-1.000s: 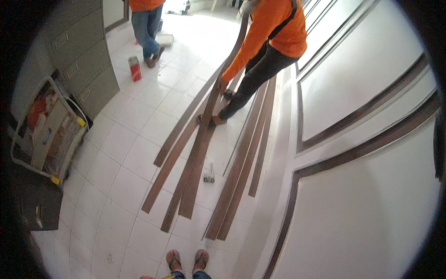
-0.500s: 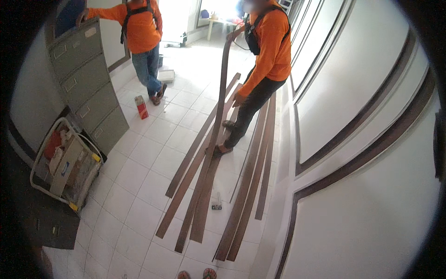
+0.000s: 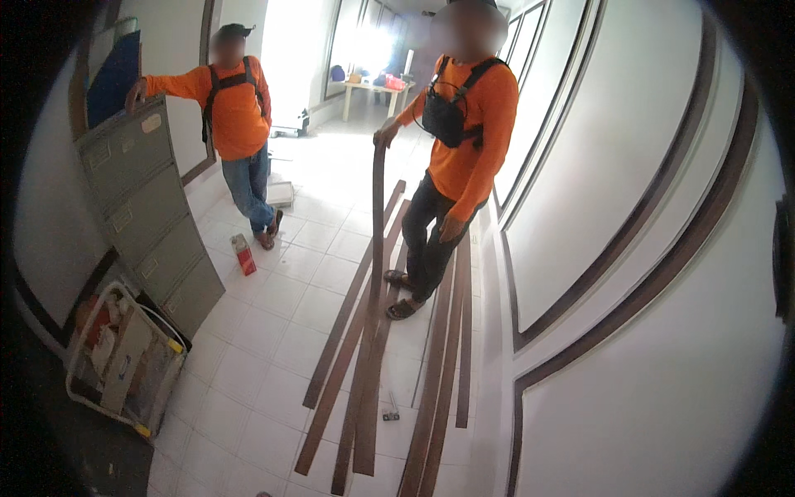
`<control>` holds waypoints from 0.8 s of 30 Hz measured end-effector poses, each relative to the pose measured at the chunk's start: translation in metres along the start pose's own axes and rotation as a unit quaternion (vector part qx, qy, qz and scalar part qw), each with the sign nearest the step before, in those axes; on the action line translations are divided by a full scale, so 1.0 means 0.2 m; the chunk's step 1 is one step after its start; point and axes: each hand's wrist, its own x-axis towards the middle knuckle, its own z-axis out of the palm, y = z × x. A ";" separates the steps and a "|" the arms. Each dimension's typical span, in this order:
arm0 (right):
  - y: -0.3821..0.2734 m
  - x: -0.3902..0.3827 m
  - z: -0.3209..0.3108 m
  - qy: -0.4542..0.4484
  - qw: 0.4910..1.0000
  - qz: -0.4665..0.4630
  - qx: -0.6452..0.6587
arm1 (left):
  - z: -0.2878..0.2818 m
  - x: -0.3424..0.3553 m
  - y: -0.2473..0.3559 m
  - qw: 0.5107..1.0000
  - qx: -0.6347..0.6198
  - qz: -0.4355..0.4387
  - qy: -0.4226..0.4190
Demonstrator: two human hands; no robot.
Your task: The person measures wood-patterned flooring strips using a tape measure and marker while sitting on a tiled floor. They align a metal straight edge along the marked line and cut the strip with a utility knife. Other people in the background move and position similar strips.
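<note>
Out of view past the near edge, the person's own hands are hidden, so whether they are open or closed cannot be told. Ahead near the centre, a co-worker's hand (image 3: 386,133) wraps the upper end of a long brown strip (image 3: 377,215), which runs down to the white tiled floor (image 3: 281,352), where more brown strips (image 3: 434,373) lie to left and right, a small metal tool (image 3: 390,415) between them. Farther left stand a red can (image 3: 245,258) and a grey filing cabinet (image 3: 147,219), with a pale table (image 3: 358,85) far behind.
</note>
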 end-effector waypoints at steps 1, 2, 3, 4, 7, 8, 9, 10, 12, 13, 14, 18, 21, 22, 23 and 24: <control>-0.09 0.06 0.01 -0.001 1.000 -0.001 -0.028 | -0.08 0.02 -0.06 0.999 -0.011 0.017 0.034; -0.19 0.12 0.00 -0.007 0.998 -0.005 -0.063 | -0.12 0.02 -0.15 0.996 -0.026 0.035 0.073; -0.26 0.18 -0.02 -0.002 0.995 -0.004 -0.095 | -0.16 0.07 -0.20 0.990 -0.036 0.069 0.115; -0.31 0.24 -0.09 -0.019 0.992 -0.098 -0.078 | -0.19 0.11 -0.26 0.980 -0.039 0.108 0.162; -0.95 0.22 0.05 0.063 0.982 -0.005 -0.176 | -0.39 0.16 -0.60 0.932 0.038 0.202 0.299; -1.16 0.16 0.05 0.045 0.989 0.060 -0.130 | -0.46 0.17 -0.73 0.925 0.049 0.211 0.311; -1.09 0.12 0.00 0.163 0.978 0.010 -0.127 | -0.49 0.30 -0.68 0.922 0.019 0.244 0.301; -1.41 0.11 0.12 0.070 0.989 0.037 -0.122 | -0.69 0.35 -0.83 0.949 -0.067 0.202 0.231; -1.61 0.04 0.18 0.069 0.995 -0.064 -0.042 | -0.97 0.60 -0.86 0.946 -0.286 0.130 0.087; -1.76 -0.03 0.27 0.067 0.997 -0.028 0.024 | -1.17 0.65 -0.87 0.938 -0.345 0.038 -0.009; -1.97 -0.07 0.33 0.065 0.993 0.002 0.094 | -1.35 0.77 -0.85 0.861 -0.508 0.005 -0.028; -2.19 -0.15 0.59 0.092 0.965 0.005 0.247 | -1.97 1.26 -0.67 0.928 -0.372 0.011 0.023; -2.42 -0.12 0.65 0.093 0.953 0.087 0.276 | -2.36 1.51 -0.48 0.933 -0.351 0.044 0.070; -2.45 -0.12 0.66 0.093 0.949 0.094 0.286 | -2.47 1.55 -0.40 0.937 -0.340 0.047 0.066; -2.39 -0.11 0.65 0.109 0.955 0.115 0.249 | -2.57 1.58 -0.19 0.952 -0.293 0.082 0.042; -2.36 -0.10 0.67 0.119 0.961 0.134 0.211 | -2.69 1.57 -0.01 0.962 -0.246 0.115 0.024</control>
